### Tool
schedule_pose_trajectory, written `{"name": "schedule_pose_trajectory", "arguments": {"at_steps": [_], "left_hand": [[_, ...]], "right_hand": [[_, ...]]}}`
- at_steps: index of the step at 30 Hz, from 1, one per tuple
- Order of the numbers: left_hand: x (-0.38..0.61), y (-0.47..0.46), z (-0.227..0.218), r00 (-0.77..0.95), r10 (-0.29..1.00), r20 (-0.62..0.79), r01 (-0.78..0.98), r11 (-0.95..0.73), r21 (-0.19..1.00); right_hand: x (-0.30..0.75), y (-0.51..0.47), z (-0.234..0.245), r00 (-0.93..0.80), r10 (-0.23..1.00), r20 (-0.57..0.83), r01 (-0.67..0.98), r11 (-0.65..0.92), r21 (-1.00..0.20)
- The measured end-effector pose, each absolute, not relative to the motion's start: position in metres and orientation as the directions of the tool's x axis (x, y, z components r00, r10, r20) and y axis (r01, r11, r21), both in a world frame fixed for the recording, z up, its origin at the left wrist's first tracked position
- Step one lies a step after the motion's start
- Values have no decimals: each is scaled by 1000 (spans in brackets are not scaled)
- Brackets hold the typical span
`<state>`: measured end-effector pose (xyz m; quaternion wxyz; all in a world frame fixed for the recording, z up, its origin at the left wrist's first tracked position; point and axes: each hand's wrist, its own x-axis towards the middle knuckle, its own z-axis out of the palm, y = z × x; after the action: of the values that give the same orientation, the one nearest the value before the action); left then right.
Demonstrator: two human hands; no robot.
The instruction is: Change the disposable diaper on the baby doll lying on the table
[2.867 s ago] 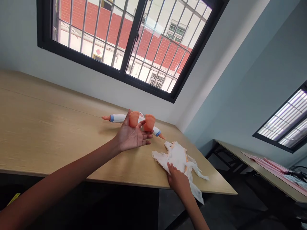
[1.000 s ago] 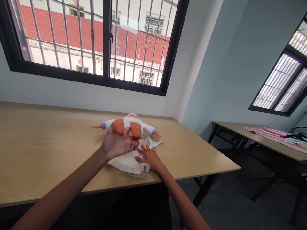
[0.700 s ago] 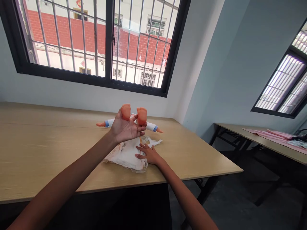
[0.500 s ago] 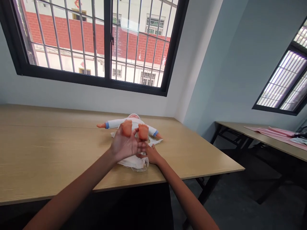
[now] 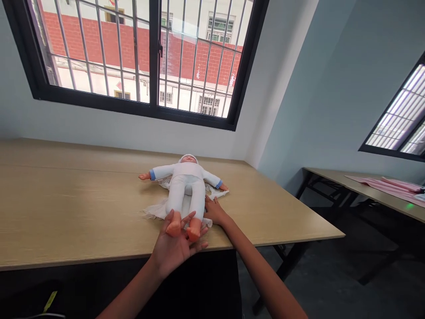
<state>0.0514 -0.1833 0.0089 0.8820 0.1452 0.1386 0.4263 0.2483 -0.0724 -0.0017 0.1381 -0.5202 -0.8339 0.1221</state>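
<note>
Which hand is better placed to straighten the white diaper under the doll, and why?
Probably the right hand: it is low beside the doll's leg, next to the diaper, while the left hand is occupied holding the doll's feet.

You carry the only view on your head, facing forward and down from your side of the table (image 5: 83, 208). Left hand (image 5: 174, 247) nearest, low centre; right hand (image 5: 215, 212) a little farther. The doll (image 5: 188, 169) seen feet-first. Wide framing: barred window (image 5: 153, 66) across the top, slanting; second table (image 5: 332, 178) at right, farther off.
</note>
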Motion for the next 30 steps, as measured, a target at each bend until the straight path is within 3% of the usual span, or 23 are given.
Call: {"name": "schedule_pose_trajectory", "arguments": {"at_steps": [5, 11, 13, 16, 18, 21, 22, 24, 26, 30], "left_hand": [[35, -205, 14, 564, 786, -253, -690, 617, 379], [22, -228, 12, 609, 720, -332, -663, 692, 285], [20, -237, 9, 614, 719, -326, -637, 695, 334], [17, -244, 11, 609, 747, -265, -568, 645, 512], [16, -238, 18, 558, 810, -181, -532, 516, 672], [16, -205, 37, 266, 961, 68, -410, 49, 911], [17, -189, 42, 134, 974, 181, -285, -137, 949], [21, -154, 47, -59, 941, 333, -43, -336, 941], [25, -121, 43, -55, 914, 403, 47, -401, 915], [15, -78, 31, 144, 925, 350, -15, -352, 936]], "right_hand": [[248, -76, 3, -414, 903, 112, 830, 425, -362], [251, -72, 3, -298, 899, 320, 827, 411, -384], [251, -74, 5, -201, 891, 406, 822, 379, -425], [248, -80, 8, -28, 843, 537, 761, 366, -535], [242, -87, 11, 53, 811, 583, 717, 375, -588], [222, -95, 13, 58, 823, 565, 732, 350, -585], [214, -97, 13, 47, 842, 537, 757, 321, -570], [200, -97, 13, 40, 882, 470, 808, 248, -534], [192, -95, 13, 46, 907, 419, 839, 192, -509], [204, -85, 24, -66, 925, 374, 844, 252, -473]]}}
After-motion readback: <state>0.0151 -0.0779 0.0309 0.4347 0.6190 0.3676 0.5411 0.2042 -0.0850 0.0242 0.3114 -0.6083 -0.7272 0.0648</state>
